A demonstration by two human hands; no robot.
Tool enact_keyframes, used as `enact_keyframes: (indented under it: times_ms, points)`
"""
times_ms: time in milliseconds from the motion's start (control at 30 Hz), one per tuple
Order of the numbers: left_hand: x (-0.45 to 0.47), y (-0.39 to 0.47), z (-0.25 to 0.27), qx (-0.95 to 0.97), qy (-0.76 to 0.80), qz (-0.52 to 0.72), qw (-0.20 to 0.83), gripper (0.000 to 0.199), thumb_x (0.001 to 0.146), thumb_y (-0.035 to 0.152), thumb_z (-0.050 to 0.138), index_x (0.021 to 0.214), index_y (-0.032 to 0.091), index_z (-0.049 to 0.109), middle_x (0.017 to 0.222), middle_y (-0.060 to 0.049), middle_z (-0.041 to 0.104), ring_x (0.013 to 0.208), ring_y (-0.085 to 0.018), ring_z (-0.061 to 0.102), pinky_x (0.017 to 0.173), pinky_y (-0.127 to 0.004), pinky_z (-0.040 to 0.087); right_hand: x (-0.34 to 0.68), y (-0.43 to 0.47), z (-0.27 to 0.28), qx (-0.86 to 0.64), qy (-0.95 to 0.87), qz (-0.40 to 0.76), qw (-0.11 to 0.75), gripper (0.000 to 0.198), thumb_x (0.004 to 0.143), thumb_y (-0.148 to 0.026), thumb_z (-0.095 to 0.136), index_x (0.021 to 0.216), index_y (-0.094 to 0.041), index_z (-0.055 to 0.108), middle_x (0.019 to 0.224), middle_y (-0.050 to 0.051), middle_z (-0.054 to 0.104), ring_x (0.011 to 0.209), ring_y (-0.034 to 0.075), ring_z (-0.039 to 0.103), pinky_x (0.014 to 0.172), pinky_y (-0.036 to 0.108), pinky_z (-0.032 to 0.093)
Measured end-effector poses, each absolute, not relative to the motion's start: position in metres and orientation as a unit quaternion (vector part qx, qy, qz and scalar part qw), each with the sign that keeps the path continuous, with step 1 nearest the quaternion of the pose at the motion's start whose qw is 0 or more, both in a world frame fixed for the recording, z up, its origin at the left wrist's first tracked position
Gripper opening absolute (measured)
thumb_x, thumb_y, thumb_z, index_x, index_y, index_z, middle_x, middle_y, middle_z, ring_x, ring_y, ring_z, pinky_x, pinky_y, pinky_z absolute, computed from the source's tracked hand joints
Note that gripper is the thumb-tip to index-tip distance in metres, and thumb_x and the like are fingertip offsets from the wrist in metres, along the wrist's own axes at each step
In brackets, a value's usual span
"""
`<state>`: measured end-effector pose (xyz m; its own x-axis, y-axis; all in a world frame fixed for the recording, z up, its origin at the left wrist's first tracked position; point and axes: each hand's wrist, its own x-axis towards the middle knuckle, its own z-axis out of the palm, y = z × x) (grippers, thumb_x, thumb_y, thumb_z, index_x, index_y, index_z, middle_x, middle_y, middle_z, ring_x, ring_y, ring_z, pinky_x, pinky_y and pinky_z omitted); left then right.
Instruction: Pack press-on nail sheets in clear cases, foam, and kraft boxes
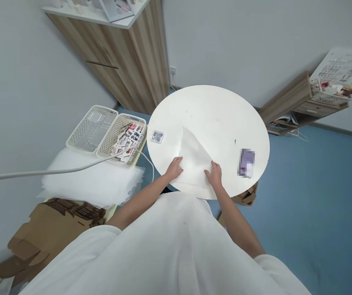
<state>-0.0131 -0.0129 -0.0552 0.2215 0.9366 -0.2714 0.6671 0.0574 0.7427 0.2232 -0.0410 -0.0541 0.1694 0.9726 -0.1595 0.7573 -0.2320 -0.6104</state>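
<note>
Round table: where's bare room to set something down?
Table: the far half, beyond the white sheet, is bare, as is the strip between sheet and blurred item. Crowded: near edge, where left hand and right hand press the sheet; small packet at left rim.

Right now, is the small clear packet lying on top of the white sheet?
No, the small clear packet lies on the bare round table, apart from the white sheet under both hands.
</note>
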Motion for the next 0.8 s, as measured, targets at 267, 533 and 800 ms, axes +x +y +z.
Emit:
enact_keyframes:
  times_ms: [267,533,800]
  points:
    - [0.003,-0.008,-0.061,0.692,0.601,0.100,0.389,0.071,0.069,0.010,0.056,0.136,0.016,0.031,0.141,-0.014,0.026,0.128,-0.026,0.036,0.103,-0.037,0.036,0.227,-0.050,-0.060,-0.750,-0.615,0.217,0.111,0.054,0.080,-0.029,0.045,0.132,-0.019,0.037,0.136,0.014,0.037,0.123,0.031,0.032,0.096,0.048,0.031]
    - [0.008,-0.014,-0.041,0.718,0.634,0.088,0.275,0.078,0.068,0.021,0.064,0.137,0.021,0.028,0.151,-0.015,0.009,0.134,-0.038,0.018,0.101,-0.053,0.028,0.212,-0.066,-0.055,-0.703,-0.678,0.182,0.116,0.046,0.083,-0.023,0.038,0.129,-0.021,0.042,0.140,0.012,0.036,0.128,0.027,0.030,0.100,0.046,0.026]
    - [-0.004,-0.018,-0.040,0.791,0.542,0.045,0.279,0.057,0.073,0.029,0.060,0.127,0.022,0.043,0.143,-0.014,0.034,0.136,-0.032,0.018,0.107,-0.053,0.010,0.209,-0.064,-0.053,-0.682,-0.701,0.199,0.062,0.045,0.084,-0.027,0.040,0.129,-0.019,0.042,0.142,0.014,0.037,0.131,0.028,0.029,0.102,0.051,0.019]
